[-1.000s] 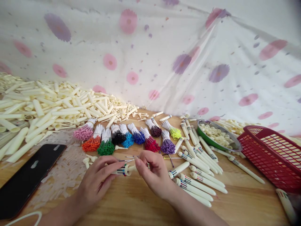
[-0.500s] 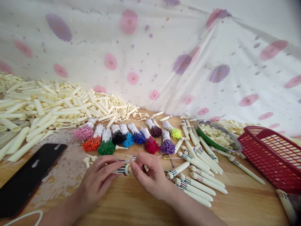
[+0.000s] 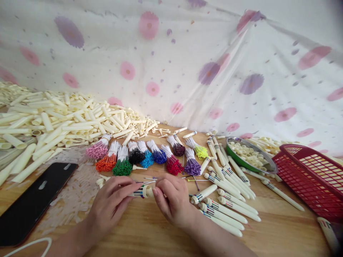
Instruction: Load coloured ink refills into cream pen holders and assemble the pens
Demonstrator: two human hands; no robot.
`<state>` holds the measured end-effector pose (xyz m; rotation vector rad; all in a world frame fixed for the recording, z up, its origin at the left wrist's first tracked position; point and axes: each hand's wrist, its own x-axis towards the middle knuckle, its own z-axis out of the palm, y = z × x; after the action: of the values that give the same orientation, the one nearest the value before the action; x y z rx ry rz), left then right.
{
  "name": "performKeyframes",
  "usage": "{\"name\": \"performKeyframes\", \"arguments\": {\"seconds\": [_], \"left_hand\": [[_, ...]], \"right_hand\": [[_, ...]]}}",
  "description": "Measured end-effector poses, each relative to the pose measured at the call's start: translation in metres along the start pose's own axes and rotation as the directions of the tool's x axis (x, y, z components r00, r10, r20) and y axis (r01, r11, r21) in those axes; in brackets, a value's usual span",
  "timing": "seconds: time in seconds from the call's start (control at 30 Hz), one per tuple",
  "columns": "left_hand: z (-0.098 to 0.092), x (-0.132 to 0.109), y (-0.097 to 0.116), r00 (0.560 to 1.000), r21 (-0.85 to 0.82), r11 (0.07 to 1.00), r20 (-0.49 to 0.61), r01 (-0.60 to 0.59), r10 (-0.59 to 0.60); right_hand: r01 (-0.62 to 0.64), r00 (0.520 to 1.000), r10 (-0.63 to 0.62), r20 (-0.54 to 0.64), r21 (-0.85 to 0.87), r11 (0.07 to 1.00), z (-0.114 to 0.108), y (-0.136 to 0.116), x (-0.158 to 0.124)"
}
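Note:
My left hand (image 3: 112, 203) is closed around a cream pen barrel (image 3: 139, 191) that has colored strips near its end. At that end, the fingers of my right hand (image 3: 174, 200) pinch a cream end piece (image 3: 149, 192), which touches the barrel. Behind my hands stand bundles of thin white sticks with colored tips, among them a green bundle (image 3: 122, 162), a red bundle (image 3: 173, 160) and a purple bundle (image 3: 192, 163). Several pens (image 3: 227, 210) with colored strips lie right of my right hand. A few loose refills (image 3: 197, 180) lie just beyond it.
A black phone (image 3: 34, 200) lies at the left beside small clear tubes (image 3: 72, 194). Cream barrels (image 3: 53, 121) are heaped at the back left. At the right are a green-sided bowl (image 3: 249, 164) of cream parts and a red basket (image 3: 302, 182).
My right hand has closed further over the end piece, its fingers curling in more. The whole view has shifted slightly.

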<state>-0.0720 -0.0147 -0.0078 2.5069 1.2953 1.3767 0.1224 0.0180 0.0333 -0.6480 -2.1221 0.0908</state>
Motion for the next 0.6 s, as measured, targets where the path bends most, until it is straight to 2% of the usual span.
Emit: {"name": "performKeyframes", "arguments": {"seconds": [0.17,0.47,0.6], "left_hand": [[0.0009,0.0001,0.0012,1.000,-0.021,1.000,0.005,0.012,-0.012],[0.0008,0.0014,0.0019,1.000,0.006,1.000,0.025,-0.012,0.012],[-0.0004,0.0010,0.0012,1.000,0.014,1.000,0.000,0.006,-0.006]], "right_hand": [[-0.002,0.999,0.005,-0.053,0.045,0.999,-0.0037,-0.0029,0.0026],[-0.103,0.993,0.098,0.068,0.089,0.991,-0.0084,-0.0057,0.0094],[-0.065,0.990,0.055,0.131,0.074,0.995,-0.0094,-0.0025,0.0083]]}}
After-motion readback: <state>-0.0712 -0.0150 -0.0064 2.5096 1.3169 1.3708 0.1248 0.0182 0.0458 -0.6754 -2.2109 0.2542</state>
